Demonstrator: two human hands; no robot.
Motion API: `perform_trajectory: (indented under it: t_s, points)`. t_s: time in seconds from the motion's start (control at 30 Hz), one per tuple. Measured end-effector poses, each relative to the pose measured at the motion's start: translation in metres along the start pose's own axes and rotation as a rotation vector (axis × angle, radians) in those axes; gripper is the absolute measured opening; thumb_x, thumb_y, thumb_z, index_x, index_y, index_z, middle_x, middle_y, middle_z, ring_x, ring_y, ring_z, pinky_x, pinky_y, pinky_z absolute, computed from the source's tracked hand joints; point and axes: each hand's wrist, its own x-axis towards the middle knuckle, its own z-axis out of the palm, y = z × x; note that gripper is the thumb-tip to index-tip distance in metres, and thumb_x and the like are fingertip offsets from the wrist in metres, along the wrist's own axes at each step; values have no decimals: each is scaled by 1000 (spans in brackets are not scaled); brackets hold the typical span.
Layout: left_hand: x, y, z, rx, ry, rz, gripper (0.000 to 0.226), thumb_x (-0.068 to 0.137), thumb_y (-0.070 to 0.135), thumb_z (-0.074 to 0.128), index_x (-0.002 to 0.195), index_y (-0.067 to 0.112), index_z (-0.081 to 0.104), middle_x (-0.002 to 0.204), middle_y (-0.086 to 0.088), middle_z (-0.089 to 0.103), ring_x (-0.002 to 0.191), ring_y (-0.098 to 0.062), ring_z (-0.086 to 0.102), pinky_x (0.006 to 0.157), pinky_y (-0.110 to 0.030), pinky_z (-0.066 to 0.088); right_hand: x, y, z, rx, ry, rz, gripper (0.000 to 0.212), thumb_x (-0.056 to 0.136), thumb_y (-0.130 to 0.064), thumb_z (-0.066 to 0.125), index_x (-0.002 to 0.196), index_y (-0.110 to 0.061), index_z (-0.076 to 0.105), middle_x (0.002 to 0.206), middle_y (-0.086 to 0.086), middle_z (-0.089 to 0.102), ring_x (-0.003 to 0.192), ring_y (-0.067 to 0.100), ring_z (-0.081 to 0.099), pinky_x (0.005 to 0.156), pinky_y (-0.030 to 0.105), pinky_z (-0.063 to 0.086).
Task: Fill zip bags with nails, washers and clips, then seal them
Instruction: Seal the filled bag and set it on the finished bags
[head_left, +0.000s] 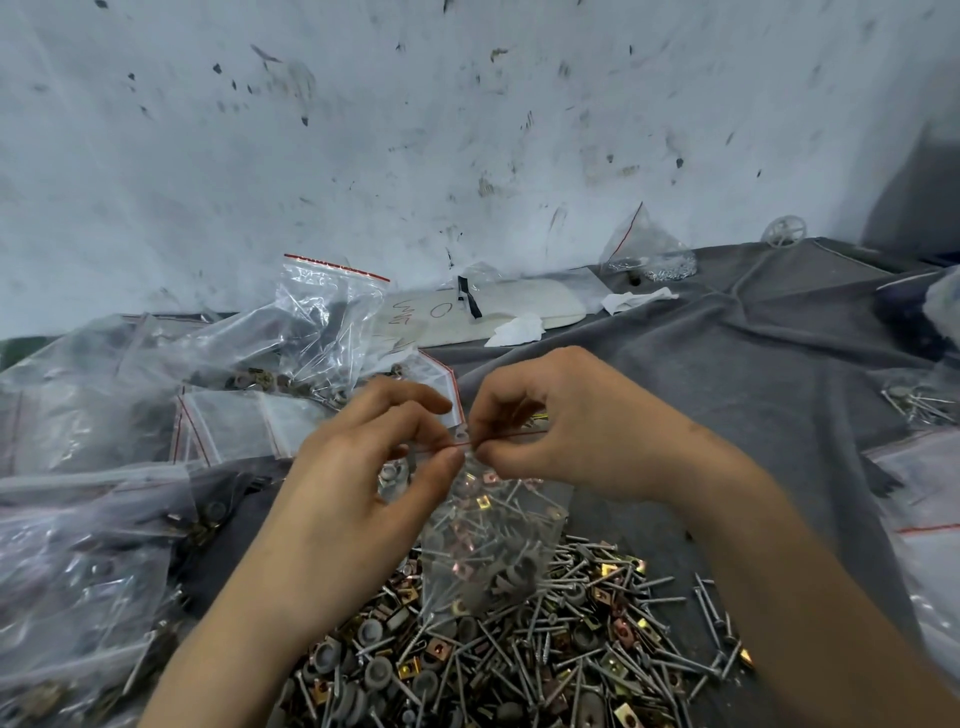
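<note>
**Zip bag (488, 540) pinched at its closure above the loose hardware**

Clear plastic bag, part filled with nails, grey washers and brass-coloured clips, hanging over the loose pile (519, 665) of the same parts on a grey cloth (727, 364); its lower end touches or nearly touches the pile. The left hand (363, 467) pinches the red-lined zip strip (519, 434) between thumb and forefinger; the right hand (566, 431) pinches the same strip just beside it, fingers curled. Sealing appears to be the step in hand, though whether any of the strip is already pressed shut cannot be told.

Handling, as judged: the film is thin, soft and slippery, while the contents are dense and sharp-pointed — the load sags to the bottom and nail tips could pierce the wall; best held by the stiffer strip at the mouth, or supported from beneath. Filled bags (78, 571) lie to the left; flat empty ones (249, 421) lie beyond the left hand.
</note>
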Motion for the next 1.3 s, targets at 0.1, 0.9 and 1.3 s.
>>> perform_trajectory:
  t_s: [0.1, 0.9, 1.3]
  points:
    - [1, 0, -1, 19, 1, 45, 22, 83, 41, 54, 77, 22, 63, 110, 15, 59, 104, 2, 58, 85, -10, 40, 2, -2, 3, 12, -12, -25, 17, 78, -7, 70, 74, -23, 66, 72, -8, 67, 71, 2, 62, 75, 24, 52]
    - [0, 2, 0, 24, 10, 88, 16, 79, 35, 52, 72, 21, 58, 119, 17, 54, 98, 2, 59, 85, -8, 38, 2, 6, 3, 149, -125, 43, 9, 83, -14, 70, 77, -21, 67, 77, -2, 68, 74, 9, 63, 77, 31, 53]
    - [0, 3, -1, 21, -24, 89, 19, 83, 38, 50, 73, 23, 58, 121, 15, 53, 102, 4, 57, 85, -8, 37, 1, 11, -1, 186, -154, 34, 7, 84, -19, 71, 78, -16, 69, 74, -2, 68, 73, 5, 63, 71, 25, 51]
